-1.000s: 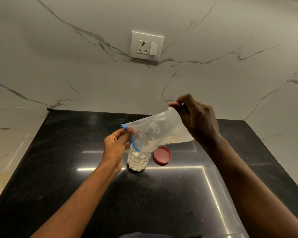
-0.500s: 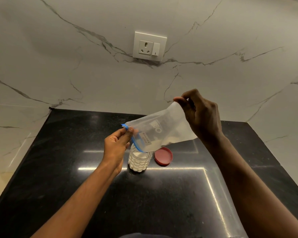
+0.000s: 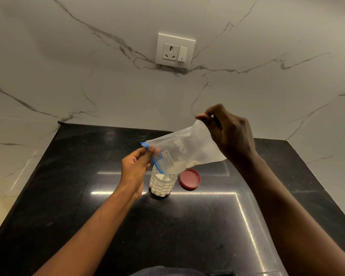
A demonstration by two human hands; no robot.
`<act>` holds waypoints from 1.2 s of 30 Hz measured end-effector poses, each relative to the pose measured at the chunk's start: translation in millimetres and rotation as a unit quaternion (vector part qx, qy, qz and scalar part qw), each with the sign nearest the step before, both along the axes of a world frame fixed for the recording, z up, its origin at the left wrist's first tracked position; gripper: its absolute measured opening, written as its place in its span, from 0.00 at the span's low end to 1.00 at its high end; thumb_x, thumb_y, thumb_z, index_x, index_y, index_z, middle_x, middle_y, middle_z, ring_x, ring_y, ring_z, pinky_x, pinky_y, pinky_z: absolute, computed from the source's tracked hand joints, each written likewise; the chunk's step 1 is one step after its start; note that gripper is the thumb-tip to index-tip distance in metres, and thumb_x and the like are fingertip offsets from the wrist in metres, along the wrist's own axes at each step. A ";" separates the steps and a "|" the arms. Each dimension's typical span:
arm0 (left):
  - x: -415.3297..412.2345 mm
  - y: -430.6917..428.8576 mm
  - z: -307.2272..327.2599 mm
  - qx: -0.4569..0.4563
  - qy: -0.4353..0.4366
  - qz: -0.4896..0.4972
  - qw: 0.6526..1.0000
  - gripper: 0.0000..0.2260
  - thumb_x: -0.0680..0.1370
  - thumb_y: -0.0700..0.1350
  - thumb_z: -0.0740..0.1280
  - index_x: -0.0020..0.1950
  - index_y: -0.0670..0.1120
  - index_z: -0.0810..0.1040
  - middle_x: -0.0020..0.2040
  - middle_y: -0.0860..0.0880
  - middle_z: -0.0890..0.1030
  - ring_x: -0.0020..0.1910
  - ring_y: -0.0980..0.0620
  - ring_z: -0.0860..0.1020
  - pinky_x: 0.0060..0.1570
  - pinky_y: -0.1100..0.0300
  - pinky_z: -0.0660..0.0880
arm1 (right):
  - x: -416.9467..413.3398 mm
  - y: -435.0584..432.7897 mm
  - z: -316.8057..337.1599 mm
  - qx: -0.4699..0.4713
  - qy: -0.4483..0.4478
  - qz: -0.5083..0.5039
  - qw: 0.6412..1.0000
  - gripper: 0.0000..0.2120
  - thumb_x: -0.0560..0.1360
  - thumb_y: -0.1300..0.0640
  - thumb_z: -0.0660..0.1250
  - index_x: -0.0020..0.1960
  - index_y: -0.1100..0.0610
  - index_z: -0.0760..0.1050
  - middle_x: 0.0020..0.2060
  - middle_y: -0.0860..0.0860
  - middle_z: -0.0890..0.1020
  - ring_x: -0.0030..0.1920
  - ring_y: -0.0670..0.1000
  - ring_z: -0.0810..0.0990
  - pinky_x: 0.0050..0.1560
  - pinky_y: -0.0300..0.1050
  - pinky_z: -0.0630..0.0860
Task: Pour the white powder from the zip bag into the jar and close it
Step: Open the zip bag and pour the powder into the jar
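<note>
A clear zip bag (image 3: 189,149) with a blue zip strip is tilted mouth-down over an open, dimpled clear jar (image 3: 162,185) that holds white powder. My left hand (image 3: 136,166) pinches the bag's blue mouth edge just above the jar's rim. Higher up and to the right, my right hand (image 3: 230,134) pinches the bag's bottom corner. A small handwritten label is stuck on the bag near its mouth. Little powder shows inside the bag. The red lid (image 3: 190,179) lies flat on the counter just right of the jar.
The jar and lid stand on a glossy black stone counter (image 3: 78,196) set in a corner of white marble walls. A white socket with a switch (image 3: 175,50) is on the back wall above.
My right hand has lifted the bag's bottom corner a little higher, steepening its tilt. My left hand, the jar and the lid have stayed in place.
</note>
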State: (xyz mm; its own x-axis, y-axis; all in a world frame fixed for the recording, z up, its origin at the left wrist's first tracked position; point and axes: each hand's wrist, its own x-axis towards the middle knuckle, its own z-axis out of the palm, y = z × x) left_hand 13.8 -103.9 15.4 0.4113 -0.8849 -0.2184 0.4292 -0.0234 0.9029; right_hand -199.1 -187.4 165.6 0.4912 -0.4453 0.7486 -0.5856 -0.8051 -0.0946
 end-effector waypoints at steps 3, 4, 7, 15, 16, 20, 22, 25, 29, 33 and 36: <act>-0.5 0.9 -0.2 -0.005 0.002 -0.003 1.000 0.15 0.72 0.52 0.77 0.57 0.48 0.87 0.54 0.48 0.90 0.60 0.47 0.86 0.69 0.40 0.77 | 4.2 0.0 4.9 0.001 -0.013 0.000 1.000 0.15 0.80 0.51 0.71 0.47 0.64 0.78 0.28 0.49 0.76 0.25 0.50 0.73 0.24 0.49 0.74; -0.1 1.6 -0.6 -0.006 0.006 -0.002 1.000 0.16 0.72 0.53 0.77 0.56 0.48 0.87 0.54 0.49 0.90 0.60 0.47 0.86 0.69 0.39 0.77 | 5.4 0.4 6.3 0.000 -0.007 0.004 1.000 0.15 0.80 0.51 0.71 0.48 0.64 0.78 0.29 0.47 0.75 0.25 0.48 0.73 0.24 0.49 0.74; 1.0 2.1 1.0 -0.007 0.010 -0.001 1.000 0.16 0.71 0.54 0.78 0.56 0.50 0.87 0.54 0.50 0.90 0.61 0.47 0.85 0.70 0.39 0.76 | 6.7 0.6 6.9 0.002 0.003 0.003 1.000 0.15 0.80 0.51 0.71 0.48 0.64 0.79 0.30 0.46 0.74 0.26 0.48 0.72 0.24 0.49 0.74; -0.5 2.8 2.2 -0.007 0.014 -0.007 1.000 0.13 0.73 0.52 0.77 0.56 0.50 0.87 0.52 0.52 0.90 0.57 0.51 0.86 0.68 0.43 0.78 | 10.0 1.9 9.4 0.016 -0.017 0.000 1.000 0.14 0.80 0.51 0.73 0.48 0.63 0.78 0.29 0.45 0.72 0.25 0.47 0.70 0.25 0.47 0.72; -0.5 3.1 1.5 -0.007 0.016 -0.006 1.000 0.13 0.73 0.52 0.77 0.56 0.50 0.87 0.52 0.52 0.90 0.56 0.52 0.87 0.67 0.44 0.79 | 10.3 2.2 10.5 0.015 -0.010 0.004 1.000 0.14 0.80 0.51 0.73 0.48 0.63 0.78 0.29 0.45 0.72 0.26 0.47 0.70 0.25 0.47 0.72; -0.1 4.8 3.0 -0.006 0.022 -0.004 1.000 0.17 0.69 0.55 0.78 0.55 0.50 0.87 0.53 0.50 0.90 0.60 0.48 0.85 0.67 0.44 0.78 | 11.9 4.2 10.2 0.023 -0.011 -0.001 1.000 0.14 0.80 0.51 0.72 0.48 0.63 0.79 0.28 0.48 0.75 0.25 0.49 0.71 0.25 0.49 0.73; -0.5 4.9 3.1 -0.006 0.021 -0.005 1.000 0.20 0.65 0.58 0.79 0.53 0.51 0.88 0.52 0.51 0.90 0.58 0.50 0.86 0.64 0.48 0.78 | 14.4 5.3 10.3 0.021 -0.005 0.003 1.000 0.14 0.79 0.52 0.73 0.47 0.64 0.79 0.28 0.50 0.75 0.24 0.50 0.72 0.24 0.49 0.73; 0.4 4.0 1.1 -0.001 0.033 0.001 0.999 0.22 0.63 0.58 0.79 0.54 0.50 0.87 0.51 0.51 0.90 0.56 0.51 0.87 0.56 0.55 0.81 | 19.7 8.0 11.4 0.009 0.032 0.011 0.999 0.15 0.79 0.52 0.73 0.47 0.64 0.79 0.28 0.50 0.76 0.24 0.52 0.74 0.24 0.47 0.74; 0.2 5.3 -4.7 -0.003 0.041 0.000 0.999 0.16 0.70 0.52 0.77 0.55 0.48 0.86 0.49 0.52 0.90 0.50 0.56 0.88 0.41 0.66 0.83 | 26.3 3.6 18.4 0.003 0.032 0.022 0.999 0.14 0.79 0.52 0.73 0.47 0.64 0.80 0.29 0.46 0.72 0.24 0.51 0.73 0.25 0.46 0.72; 0.7 5.2 -5.2 0.000 0.045 0.004 0.999 0.14 0.71 0.52 0.77 0.54 0.49 0.87 0.50 0.51 0.90 0.51 0.55 0.88 0.46 0.61 0.83 | 29.2 3.1 15.9 0.021 0.011 0.019 1.000 0.13 0.79 0.53 0.74 0.47 0.64 0.80 0.28 0.46 0.71 0.25 0.49 0.70 0.26 0.42 0.68; 2.4 5.1 -8.9 0.008 0.054 0.012 0.998 0.14 0.71 0.51 0.77 0.54 0.48 0.87 0.50 0.51 0.90 0.51 0.54 0.88 0.52 0.56 0.83 | 32.5 6.0 10.4 0.024 0.037 0.027 0.999 0.13 0.78 0.53 0.75 0.47 0.64 0.80 0.29 0.45 0.70 0.25 0.47 0.68 0.29 0.39 0.65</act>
